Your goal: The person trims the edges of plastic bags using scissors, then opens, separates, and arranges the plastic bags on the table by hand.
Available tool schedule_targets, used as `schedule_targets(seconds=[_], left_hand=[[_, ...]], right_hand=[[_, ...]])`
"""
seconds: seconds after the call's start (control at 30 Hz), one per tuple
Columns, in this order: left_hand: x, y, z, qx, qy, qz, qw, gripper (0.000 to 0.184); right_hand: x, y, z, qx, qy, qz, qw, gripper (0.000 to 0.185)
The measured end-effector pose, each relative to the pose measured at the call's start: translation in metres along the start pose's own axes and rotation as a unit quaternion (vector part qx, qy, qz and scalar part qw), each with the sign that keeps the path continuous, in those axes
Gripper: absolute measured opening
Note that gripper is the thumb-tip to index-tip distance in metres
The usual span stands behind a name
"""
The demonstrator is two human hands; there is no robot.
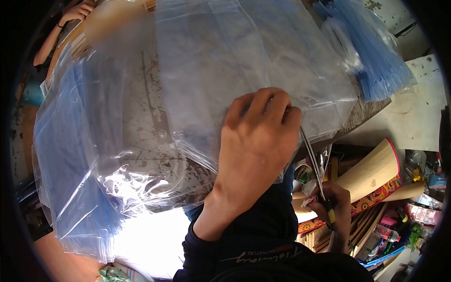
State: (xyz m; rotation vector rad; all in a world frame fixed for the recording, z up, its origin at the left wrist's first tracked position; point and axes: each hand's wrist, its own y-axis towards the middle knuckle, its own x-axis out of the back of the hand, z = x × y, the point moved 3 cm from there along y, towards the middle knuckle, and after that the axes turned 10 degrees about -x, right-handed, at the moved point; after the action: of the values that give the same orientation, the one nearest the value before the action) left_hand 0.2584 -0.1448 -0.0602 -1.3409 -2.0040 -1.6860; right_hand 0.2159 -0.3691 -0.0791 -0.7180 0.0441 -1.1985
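Note:
My left hand (260, 136) is closed with curled fingers on the near edge of clear plastic bags (211, 61), which lie spread over the worn table. Its fingertips are hidden beneath the knuckles. Lower right, beyond the table edge, my right hand (334, 202) is wrapped round the handles of a pair of scissors (311, 152). The long metal blades point up toward the plastic beside my left hand, and the handles are mostly covered by my fingers.
A stack of bluish plastic bags (70, 155) lies at the left, another bundle (380, 61) at the top right. A worn tabletop (145, 117) shows between. Another person's hand (77, 11) rests at the upper left. Rolled matting (371, 164) and clutter stand below right.

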Motion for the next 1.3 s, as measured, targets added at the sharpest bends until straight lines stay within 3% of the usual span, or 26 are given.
schedule_targets(seconds=[0.17,0.23,0.3,0.37,0.43,0.47,0.53,0.6,0.7,0.8,0.83,0.9,0.93,1.0,1.1,1.13,1.2,1.23,1.3], left_hand=[[0.000,0.001,0.000,0.006,0.014,-0.011,1.000,0.016],[0.002,0.002,-0.001,-0.004,0.000,-0.012,1.000,0.018],[0.014,0.004,-0.011,-0.010,0.005,0.020,1.000,0.024],[0.025,0.002,-0.028,-0.020,0.008,0.053,0.998,0.030],[0.024,-0.007,-0.045,0.042,0.053,0.189,0.980,0.038],[0.015,-0.017,-0.049,0.025,0.127,0.199,0.971,0.038],[0.006,-0.028,-0.051,0.021,0.129,0.170,0.977,0.036],[0.006,-0.033,-0.051,0.021,0.131,0.146,0.980,0.034],[0.007,-0.038,-0.048,0.005,0.091,0.098,0.991,0.030],[0.004,-0.042,-0.043,0.008,0.050,0.034,0.998,0.028],[0.003,-0.044,-0.042,0.004,0.051,0.025,0.998,0.026],[0.002,-0.047,-0.040,0.001,0.048,0.018,0.999,0.025],[0.002,-0.048,-0.040,-0.005,0.049,0.009,0.999,0.023],[0.000,-0.050,-0.038,-0.011,0.050,-0.002,0.999,0.020],[0.000,-0.052,-0.037,-0.041,0.057,-0.022,0.997,0.015],[0.000,-0.052,-0.038,-0.037,0.056,-0.026,0.997,0.013],[0.000,-0.052,-0.038,-0.033,0.056,-0.030,0.997,0.011],[0.001,-0.052,-0.038,-0.032,0.054,-0.028,0.998,0.009],[0.001,-0.052,-0.038,-0.032,0.051,-0.027,0.998,0.008]], right_hand=[[0.017,-0.003,0.008,0.002,-0.007,0.025,1.000,0.037],[0.038,0.000,0.017,0.106,-0.063,-0.131,0.984,0.032],[0.071,0.009,0.031,0.089,-0.133,-0.228,0.960,0.040],[0.093,0.029,0.044,0.123,-0.184,-0.265,0.939,0.038],[0.098,0.046,0.065,0.090,-0.172,-0.218,0.957,0.038],[0.101,0.059,0.068,0.095,-0.167,-0.219,0.957,0.038],[0.103,0.086,0.074,0.175,-0.111,-0.149,0.967,0.037],[0.099,0.097,0.084,0.185,-0.153,-0.157,0.958,0.036],[0.082,0.109,0.093,0.212,-0.247,-0.210,0.922,0.032],[0.071,0.116,0.095,0.284,-0.395,-0.286,0.825,0.038],[0.068,0.117,0.096,0.283,-0.395,-0.287,0.826,0.038],[0.061,0.118,0.096,0.244,-0.495,-0.322,0.769,0.039],[0.060,0.116,0.096,0.242,-0.497,-0.322,0.769,0.039],[0.054,0.105,0.103,0.306,-0.557,-0.338,0.694,0.035],[0.045,0.077,0.118,0.381,-0.488,-0.365,0.695,0.030],[0.037,0.065,0.120,0.382,-0.491,-0.363,0.694,0.030],[0.011,0.045,0.122,0.439,-0.396,-0.191,0.784,0.028],[0.002,0.044,0.125,0.439,-0.396,-0.190,0.784,0.028],[-0.020,0.041,0.124,0.480,-0.435,0.014,0.761,0.024]])
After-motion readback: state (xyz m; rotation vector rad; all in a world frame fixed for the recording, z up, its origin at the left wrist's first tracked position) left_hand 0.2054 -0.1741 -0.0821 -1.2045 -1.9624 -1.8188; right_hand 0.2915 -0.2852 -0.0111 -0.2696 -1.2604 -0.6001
